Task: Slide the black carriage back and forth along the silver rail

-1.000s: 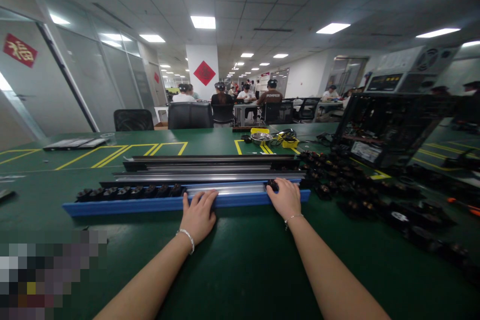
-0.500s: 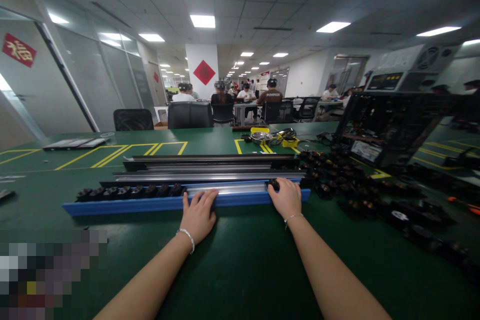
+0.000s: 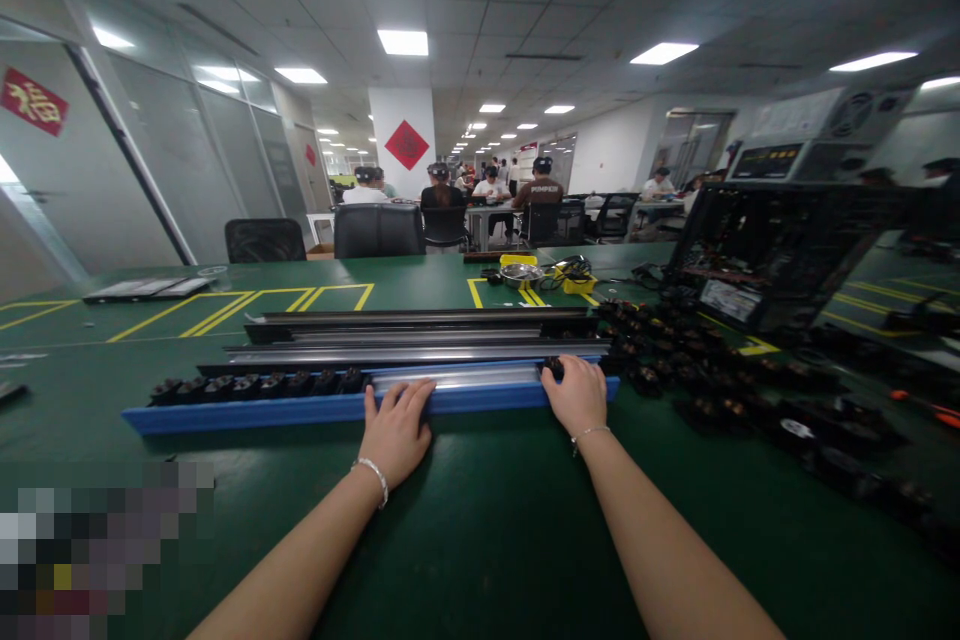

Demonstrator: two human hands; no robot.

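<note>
Head view: left hand (image 3: 394,432) rests loosely spread on the blue rail (image 3: 337,408) beneath; right hand (image 3: 581,396), half-curled, holds a black component (image 3: 553,367).

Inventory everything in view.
workbench: one, green, foreground
blue rail: one, blue, front centre
seated modules: about eight, black, rail's left
other rails: several, black/silver, behind
loose parts: many, mostly black, right
computer case: one, black, right rear
grey unit: one, grey, atop case
bowl: one, silver, far centre
chairs: several, black, beyond bench
people: several, mixed clothing, background
red signs: several, red, door and pillar
lights: several, white, ceiling
left grip: one, bare, on blue rail
right grip: one, bare, on black module, rail's right end
</note>
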